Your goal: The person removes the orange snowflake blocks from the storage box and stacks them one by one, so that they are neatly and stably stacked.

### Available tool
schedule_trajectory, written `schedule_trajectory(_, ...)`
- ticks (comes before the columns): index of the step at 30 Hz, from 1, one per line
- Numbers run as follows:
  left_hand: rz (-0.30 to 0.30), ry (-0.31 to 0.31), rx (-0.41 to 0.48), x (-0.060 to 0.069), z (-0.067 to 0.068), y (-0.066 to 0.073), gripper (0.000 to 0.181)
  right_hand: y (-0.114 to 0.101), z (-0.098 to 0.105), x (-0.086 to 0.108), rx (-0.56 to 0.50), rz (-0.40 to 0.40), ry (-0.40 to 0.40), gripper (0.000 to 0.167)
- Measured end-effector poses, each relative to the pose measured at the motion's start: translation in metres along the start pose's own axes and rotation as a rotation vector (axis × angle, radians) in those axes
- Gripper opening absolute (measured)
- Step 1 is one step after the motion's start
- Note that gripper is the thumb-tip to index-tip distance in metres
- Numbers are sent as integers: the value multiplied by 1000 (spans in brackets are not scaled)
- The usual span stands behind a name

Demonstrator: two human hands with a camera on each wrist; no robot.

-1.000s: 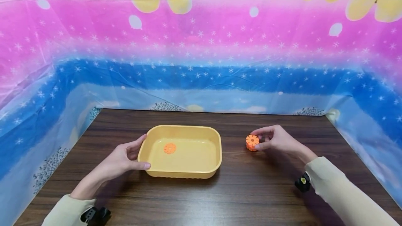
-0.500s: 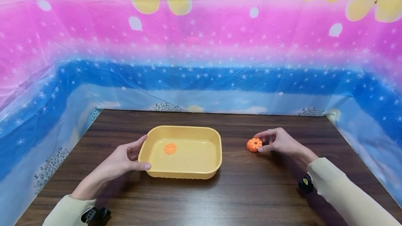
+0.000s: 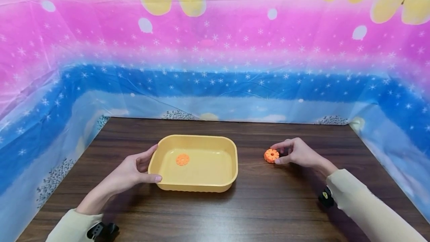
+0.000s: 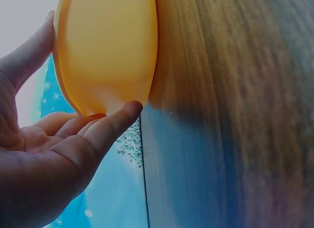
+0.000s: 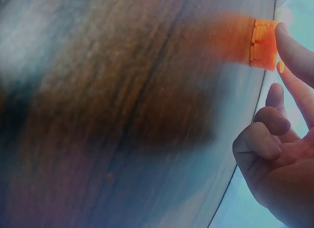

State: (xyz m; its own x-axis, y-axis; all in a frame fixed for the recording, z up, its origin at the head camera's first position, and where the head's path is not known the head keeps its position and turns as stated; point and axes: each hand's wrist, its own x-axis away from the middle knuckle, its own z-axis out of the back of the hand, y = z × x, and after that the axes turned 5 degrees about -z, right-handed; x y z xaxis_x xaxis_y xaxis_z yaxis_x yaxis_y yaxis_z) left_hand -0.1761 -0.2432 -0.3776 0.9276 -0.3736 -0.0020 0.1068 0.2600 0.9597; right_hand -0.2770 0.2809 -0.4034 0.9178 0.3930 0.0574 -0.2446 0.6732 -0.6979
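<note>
A yellow rectangular plastic tray point(image 3: 193, 186) stands on the table, with one flat orange notched disc point(image 3: 183, 160) lying in its left part. My left hand point(image 3: 127, 171) grips the tray's left end, thumb at the near corner and fingers along the outer side, also visible in the left wrist view. Right of the tray, a short stack of orange notched discs point(image 3: 271, 155) rests on the table. Thumb and index finger of my right hand point(image 3: 300, 156) pinch at the stack's right side. In the right wrist view, a thin disc edge point(image 5: 281, 67) shows beside the fingertips, and the other fingers are curled.
The dark wood-grain table point(image 3: 215, 219) extends in front of and between the hands. A pink and blue patterned cloth point(image 3: 215, 81) hangs along the back and both sides. Black wrist devices point(image 3: 326, 197) sit at both sleeves.
The top of the orange stack has shifted: its upper disc looked offset and tilted before, and now lines up more closely. My right hand has lowered slightly. My left hand stays on the tray.
</note>
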Motion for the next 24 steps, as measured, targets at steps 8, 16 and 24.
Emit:
schedule_trajectory(8,14,7,2,-1,-1,0,96,1,-1,1,-3,-25,9,44)
schedule_trajectory(16,24,7,-6,0,-1,2,95,3,-2,1,-4,0,7,45)
schedule_trajectory(24,40,19,-1,1,0,-1,96,3,-2,-1,-20,-15,-9,42)
